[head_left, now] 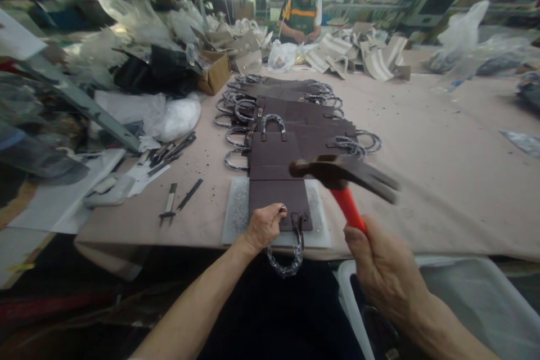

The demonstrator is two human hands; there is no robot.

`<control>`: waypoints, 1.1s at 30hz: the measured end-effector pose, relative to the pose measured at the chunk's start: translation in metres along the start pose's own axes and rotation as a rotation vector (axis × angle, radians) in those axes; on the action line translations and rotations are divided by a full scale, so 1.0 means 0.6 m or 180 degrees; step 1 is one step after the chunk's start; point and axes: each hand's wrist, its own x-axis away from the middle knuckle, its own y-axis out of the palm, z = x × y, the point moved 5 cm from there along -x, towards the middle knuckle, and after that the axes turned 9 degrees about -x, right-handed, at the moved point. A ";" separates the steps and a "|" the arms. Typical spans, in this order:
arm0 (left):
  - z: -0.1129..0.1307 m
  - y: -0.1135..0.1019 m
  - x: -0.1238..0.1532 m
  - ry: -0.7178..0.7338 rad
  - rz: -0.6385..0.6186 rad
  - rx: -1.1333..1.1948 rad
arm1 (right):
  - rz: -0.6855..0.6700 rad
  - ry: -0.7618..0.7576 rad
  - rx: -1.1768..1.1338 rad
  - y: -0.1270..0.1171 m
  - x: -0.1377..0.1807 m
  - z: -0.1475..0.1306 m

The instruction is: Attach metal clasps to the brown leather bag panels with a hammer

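- The hammer (pixel 337 170) is gripped in the right hand (pixel 388 264).
- A metal piece (pixel 282 210) is pinched in the left hand (pixel 264 226), seemingly to be steadied.
- The brown panel (pixel 272 197) is laid on a slab (pixel 237 202) on the desk (pixel 442 197), probably for backing.

The hammer (pixel 342 172) looks motion-blurred, the left hand (pixel 264 226) hides most of a small piece (pixel 283 209), and the bottom edge crops the bin (pixel 351 304).

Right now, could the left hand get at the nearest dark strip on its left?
Probably yes: between the left hand and the dark strip lie only the slab and tabletop, though that hand seems to grip a small shiny piece.
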 end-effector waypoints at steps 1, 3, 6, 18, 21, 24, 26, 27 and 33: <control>-0.001 0.001 0.000 -0.0024 -0.0027 -0.0014 | 0.0003 0.0001 0.0010 -0.001 -0.001 -0.001; -0.002 0.001 0.001 -0.0076 -0.0052 -0.0063 | -0.0282 0.0028 0.0101 0.005 -0.002 -0.001; -0.003 0.001 0.002 -0.0044 -0.0024 -0.0078 | -0.0523 0.0181 0.0030 0.011 -0.001 0.003; 0.006 0.000 0.003 0.0240 0.0217 0.0069 | -0.0855 0.1375 -0.0929 0.027 0.003 0.129; 0.011 -0.002 0.000 0.0232 0.0174 0.0114 | -0.0832 0.2180 -0.1200 0.050 0.017 0.238; 0.015 -0.005 -0.002 0.0172 0.0123 0.0108 | -0.0514 0.1995 -0.0319 0.056 0.014 0.306; 0.015 -0.007 -0.002 0.0118 0.0057 0.0106 | -0.0169 0.1545 0.0182 0.061 0.002 0.306; 0.015 -0.007 -0.001 0.0092 0.0022 0.0113 | 0.0011 0.1270 0.0274 0.067 -0.006 0.291; 0.017 -0.004 0.002 -0.0238 -0.0114 0.0268 | 0.0134 -0.0395 -0.0216 0.180 -0.036 0.119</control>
